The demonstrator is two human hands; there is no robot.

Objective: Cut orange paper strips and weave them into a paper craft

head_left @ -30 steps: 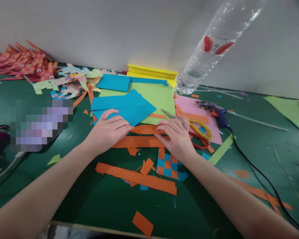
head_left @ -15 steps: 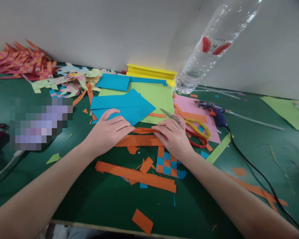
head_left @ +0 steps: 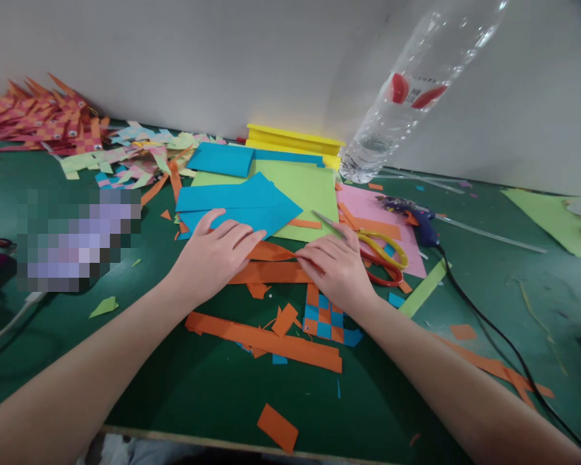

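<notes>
Between my two hands runs a folded orange paper strip, gripped at both ends. My left hand has its fingers closed on the strip's left end. My right hand pinches the other end, with the fingertips hiding it. Just below lies a flat orange strip, partly covered by my hands. A woven blue and orange paper piece with a small eye rests under my right wrist. Scissors with yellow and red handles lie past my right hand. Nearer me is another long orange strip.
Blue paper sheets lie on a light green sheet. A glue gun with a black cord sits right, near a tilted plastic bottle. Woven red-orange pieces pile up back left. A blurred-out object lies left.
My left hand has shifted slightly along the strip, its fingers moving up and over it. More of the strip's face shows, bowed and tapering toward my right hand, which stays nearly still.
</notes>
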